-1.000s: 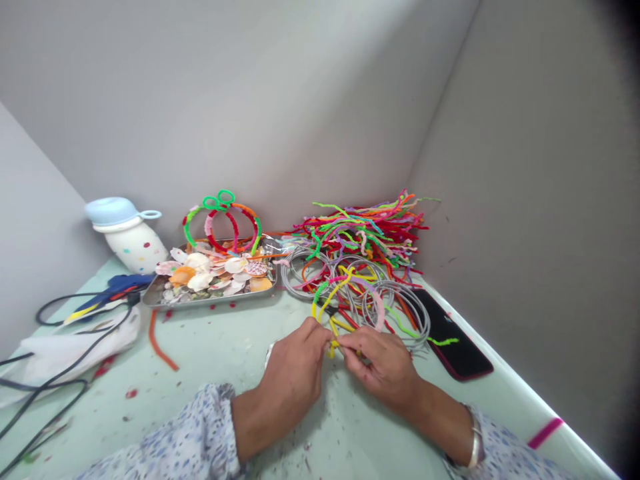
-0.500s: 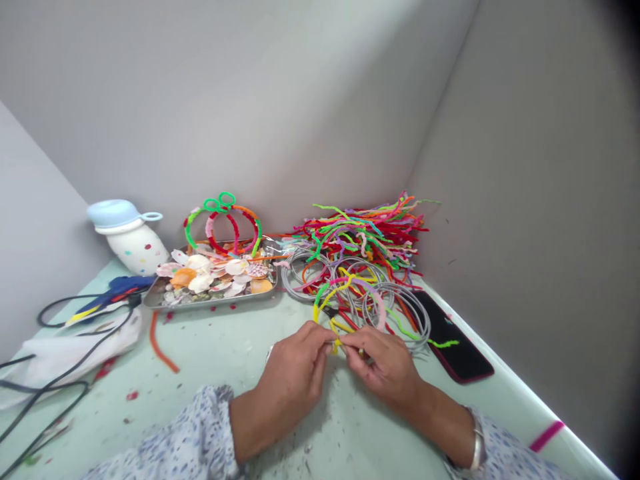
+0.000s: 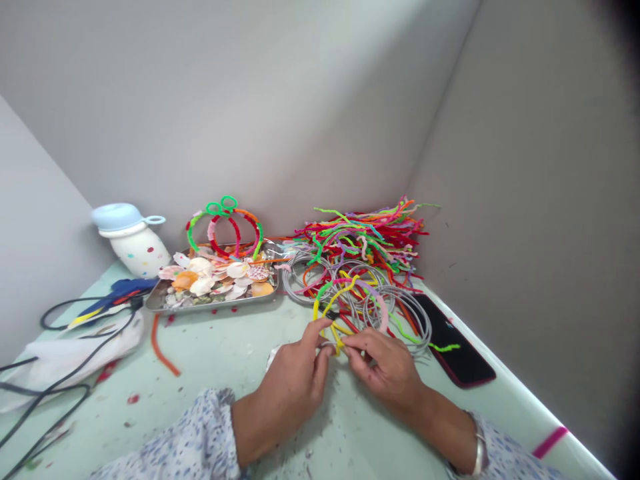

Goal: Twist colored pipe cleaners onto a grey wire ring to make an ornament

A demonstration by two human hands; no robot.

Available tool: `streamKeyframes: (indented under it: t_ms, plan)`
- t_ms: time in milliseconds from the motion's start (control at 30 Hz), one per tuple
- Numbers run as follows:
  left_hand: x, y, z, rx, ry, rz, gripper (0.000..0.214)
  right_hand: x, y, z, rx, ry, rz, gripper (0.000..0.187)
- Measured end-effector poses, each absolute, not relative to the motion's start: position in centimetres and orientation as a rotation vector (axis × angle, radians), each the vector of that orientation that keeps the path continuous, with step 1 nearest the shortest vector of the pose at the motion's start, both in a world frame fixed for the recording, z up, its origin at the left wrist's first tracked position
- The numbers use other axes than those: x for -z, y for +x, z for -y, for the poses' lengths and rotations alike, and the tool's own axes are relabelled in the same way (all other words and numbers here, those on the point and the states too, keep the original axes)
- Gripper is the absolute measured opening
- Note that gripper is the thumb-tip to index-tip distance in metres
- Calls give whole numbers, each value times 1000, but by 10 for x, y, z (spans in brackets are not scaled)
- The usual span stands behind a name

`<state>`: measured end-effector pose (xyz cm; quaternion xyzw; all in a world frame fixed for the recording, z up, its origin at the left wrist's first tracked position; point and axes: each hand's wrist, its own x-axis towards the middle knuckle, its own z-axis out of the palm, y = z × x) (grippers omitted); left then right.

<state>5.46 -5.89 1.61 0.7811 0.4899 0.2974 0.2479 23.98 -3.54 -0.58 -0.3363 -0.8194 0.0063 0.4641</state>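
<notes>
Both hands meet low in the middle of the pale green table (image 3: 210, 353). My left hand (image 3: 296, 379) and my right hand (image 3: 383, 367) each pinch the near end of a yellow pipe cleaner (image 3: 334, 319) that is wound on a grey hairband (image 3: 350, 301). The band arches up and away from the fingers, with a pink and a green fuzzy stretch further along it. Fingertips of the two hands almost touch around the yellow twist.
Grey bare hairbands (image 3: 400, 310) and a heap of coloured pipe cleaners (image 3: 365, 233) lie behind. A metal tray of shells (image 3: 215, 283) holds wrapped hairbands (image 3: 225, 223). A dotted white bottle (image 3: 133, 240), glue gun (image 3: 117, 293), black cables (image 3: 55, 383), white bag, orange pipe cleaner (image 3: 161, 347), black phone (image 3: 457, 347).
The hands have stayed together on the yellow twist, with the fingers shifting slightly on it. The view has tipped a little.
</notes>
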Motion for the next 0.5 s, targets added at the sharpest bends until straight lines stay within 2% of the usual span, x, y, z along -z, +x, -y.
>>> streamKeyframes:
  t_ms: [100, 333, 500]
  plan:
    - [-17, 54, 60, -819, 2088, -1305, 41, 6, 241, 34, 1, -856, 1978, 11]
    - [-9, 52, 59, -817, 2009, -1115, 63, 4, 243, 33, -4, -917, 1917, 11]
    - [-14, 52, 60, -859, 2001, -1134, 51, 5, 244, 32, -25, -986, 1849, 11]
